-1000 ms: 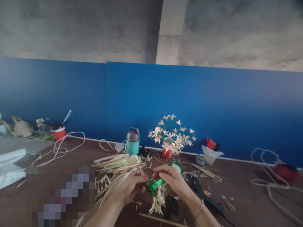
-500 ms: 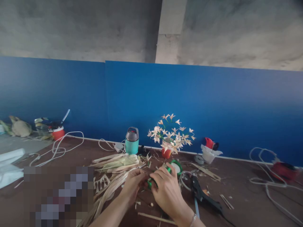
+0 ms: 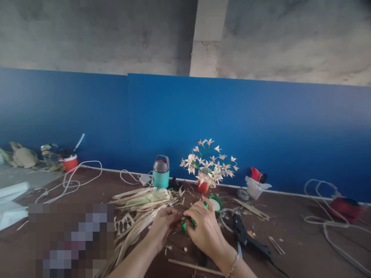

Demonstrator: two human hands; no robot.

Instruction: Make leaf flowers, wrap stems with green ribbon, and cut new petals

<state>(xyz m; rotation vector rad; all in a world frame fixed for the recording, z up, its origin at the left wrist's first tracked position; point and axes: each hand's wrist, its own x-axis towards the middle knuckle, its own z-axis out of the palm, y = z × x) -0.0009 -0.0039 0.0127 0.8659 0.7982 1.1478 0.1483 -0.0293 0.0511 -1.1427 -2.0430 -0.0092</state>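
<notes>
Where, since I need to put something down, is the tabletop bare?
Mainly between the thin sticks and the right white cable; a smaller patch lies between the left white cable and the husk strips. Crowded: around the left hand and right hand, between husk strips and glue gun.

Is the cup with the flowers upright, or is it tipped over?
Upright: the cup stands with its rim on top, flowers fanning out from it.

The scene is dimly and softly lit. The grey wall [image 3: 95, 34] is shown murky above and paler low down; both ends of the blue partition [image 3: 179, 116] are veiled by haze. Detail at the left hand [image 3: 164, 227] and right hand [image 3: 205, 227] is softened. The red object [image 3: 346, 209] at far right is blurred, and a lower-left patch [image 3: 71, 239] is masked by pixel blocks.
</notes>
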